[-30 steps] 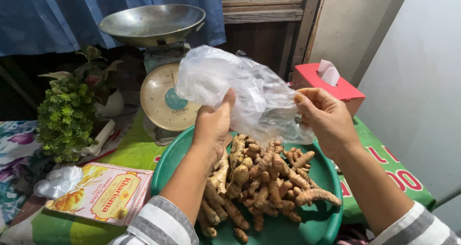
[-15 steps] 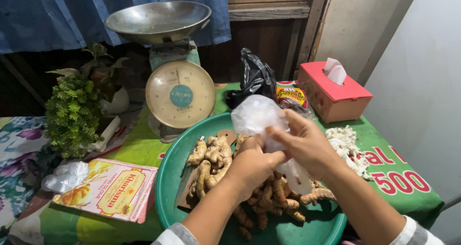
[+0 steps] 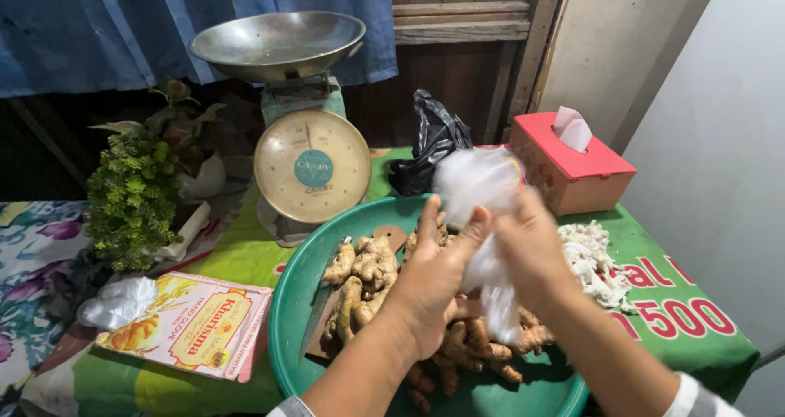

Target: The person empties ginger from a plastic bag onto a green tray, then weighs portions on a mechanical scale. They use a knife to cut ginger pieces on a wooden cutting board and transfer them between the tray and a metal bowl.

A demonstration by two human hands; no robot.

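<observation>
Covering the table, green printed cloth before wooden wall, blue curtain.

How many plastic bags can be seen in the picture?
3: a clear plastic bag between both hands above the green basin, a black bag behind it, a crumpled clear bag left of the cardboard box.

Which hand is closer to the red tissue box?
Right. The right hand is just in front of the red tissue box; the left hand is farther left, over the green basin.

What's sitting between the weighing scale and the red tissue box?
A crumpled black plastic bag lies between the scale and the tissue box, seen in the head view.
</observation>
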